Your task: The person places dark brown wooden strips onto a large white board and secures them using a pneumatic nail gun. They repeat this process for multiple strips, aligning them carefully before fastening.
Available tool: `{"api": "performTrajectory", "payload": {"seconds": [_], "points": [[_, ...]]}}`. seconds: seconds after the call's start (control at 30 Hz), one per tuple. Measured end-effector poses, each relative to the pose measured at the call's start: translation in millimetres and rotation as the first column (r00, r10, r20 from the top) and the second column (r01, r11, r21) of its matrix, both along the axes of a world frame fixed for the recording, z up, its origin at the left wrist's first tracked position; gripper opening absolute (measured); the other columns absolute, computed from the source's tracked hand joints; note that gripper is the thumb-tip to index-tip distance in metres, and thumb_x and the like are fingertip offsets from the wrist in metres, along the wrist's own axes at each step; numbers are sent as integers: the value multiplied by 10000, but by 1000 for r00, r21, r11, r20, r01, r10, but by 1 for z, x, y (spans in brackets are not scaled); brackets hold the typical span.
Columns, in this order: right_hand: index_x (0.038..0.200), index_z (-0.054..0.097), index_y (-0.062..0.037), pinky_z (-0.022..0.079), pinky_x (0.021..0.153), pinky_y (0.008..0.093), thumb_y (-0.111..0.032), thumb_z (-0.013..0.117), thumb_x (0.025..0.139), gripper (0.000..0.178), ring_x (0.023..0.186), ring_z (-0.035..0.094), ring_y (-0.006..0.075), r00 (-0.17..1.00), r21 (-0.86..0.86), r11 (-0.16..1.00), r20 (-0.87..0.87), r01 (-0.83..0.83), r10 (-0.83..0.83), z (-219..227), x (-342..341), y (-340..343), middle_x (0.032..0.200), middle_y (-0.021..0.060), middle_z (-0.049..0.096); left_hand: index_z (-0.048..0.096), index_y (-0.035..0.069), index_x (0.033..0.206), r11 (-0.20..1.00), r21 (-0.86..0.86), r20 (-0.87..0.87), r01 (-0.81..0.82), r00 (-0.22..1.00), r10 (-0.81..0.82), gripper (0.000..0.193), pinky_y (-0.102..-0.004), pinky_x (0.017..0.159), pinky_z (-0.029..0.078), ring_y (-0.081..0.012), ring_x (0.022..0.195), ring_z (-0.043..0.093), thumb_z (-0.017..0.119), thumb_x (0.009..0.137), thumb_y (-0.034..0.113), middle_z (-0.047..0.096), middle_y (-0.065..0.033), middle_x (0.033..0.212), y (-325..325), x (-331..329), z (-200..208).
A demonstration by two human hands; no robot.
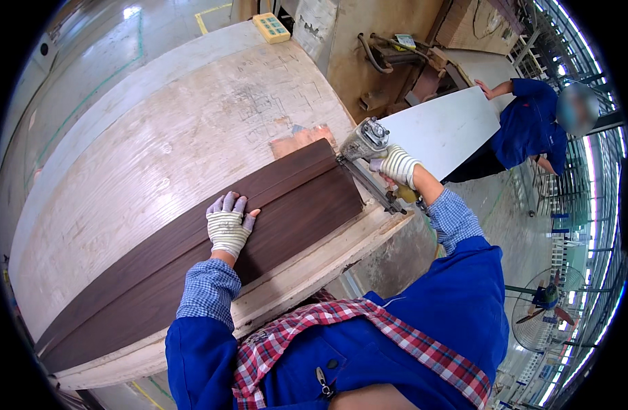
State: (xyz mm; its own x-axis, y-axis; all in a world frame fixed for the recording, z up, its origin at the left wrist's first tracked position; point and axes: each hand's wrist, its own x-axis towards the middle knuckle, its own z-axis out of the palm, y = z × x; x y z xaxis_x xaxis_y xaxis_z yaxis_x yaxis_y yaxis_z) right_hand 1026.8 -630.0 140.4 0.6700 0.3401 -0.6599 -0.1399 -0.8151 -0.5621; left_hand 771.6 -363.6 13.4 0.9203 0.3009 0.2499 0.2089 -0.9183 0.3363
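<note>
A long dark brown wood-grain panel (pixel 287 225) lies along the front of a pale worktable, a lengthwise seam running down it. My left hand (pixel 230 224), in a striped glove with bare fingertips, rests on the panel with its fingers stretched out. In my right hand (pixel 398 169), gloved the same way, is a nail gun (pixel 366 140) with a metal head and a long dark magazine. The gun is at the panel's right end, its nose close to the far corner; I cannot tell whether it touches. My right fingers are partly hidden behind the gun.
The pale wooden worktable (pixel 170 143) carries scribbled pencil marks. A yellow box (pixel 271 28) sits at its far edge. To the right, a co-worker in blue (pixel 529 123) touches a white board (pixel 440 130). A caged fan (pixel 546 301) stands at the lower right.
</note>
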Motion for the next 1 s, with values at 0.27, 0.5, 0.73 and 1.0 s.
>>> {"api": "performTrajectory", "payload": {"seconds": [0.27, 0.5, 0.73, 1.0], "points": [[695, 601, -21, 393, 420, 297, -280, 614, 783, 274, 410, 461, 139, 903, 2, 974, 375, -228, 211, 10, -71, -25, 495, 51, 512, 620, 89, 915, 995, 99, -22, -4, 1000, 6, 361, -427, 788, 413, -282, 961, 524, 623, 736, 402, 562, -120, 1002, 6, -1, 16], [1202, 467, 12, 453, 878, 335, -38, 604, 766, 460, 1029, 553, 245, 994, 368, 930, 102, 3, -43, 18, -273, -51, 1147, 150, 563, 549, 55, 1069, 994, -107, 104, -2, 995, 13, 591, -511, 983, 296, -354, 1195, 344, 632, 680, 492, 375, -200, 1266, -32, -99, 34], [966, 524, -39, 441, 413, 311, -81, 675, 702, 306, 473, 541, 180, 989, 408, 911, -149, 50, 12, -23, -474, 9, 594, 66, 539, 541, 4, 1107, 936, -341, 86, -86, 989, 122, 508, -492, 1006, 280, -407, 1218, 343, 511, 823, 423, 360, -269, 1301, -35, -342, 6], [908, 526, -85, 338, 334, 268, -110, 687, 720, 249, 372, 441, 115, 901, 544, 782, -105, -303, 421, -34, -648, 195, 542, 7, 494, 571, 26, 990, 679, -276, 19, -680, 703, 711, 390, -454, 854, 415, -364, 1026, 508, 529, 816, 372, 515, -210, 1125, 47, -641, 41]]}}
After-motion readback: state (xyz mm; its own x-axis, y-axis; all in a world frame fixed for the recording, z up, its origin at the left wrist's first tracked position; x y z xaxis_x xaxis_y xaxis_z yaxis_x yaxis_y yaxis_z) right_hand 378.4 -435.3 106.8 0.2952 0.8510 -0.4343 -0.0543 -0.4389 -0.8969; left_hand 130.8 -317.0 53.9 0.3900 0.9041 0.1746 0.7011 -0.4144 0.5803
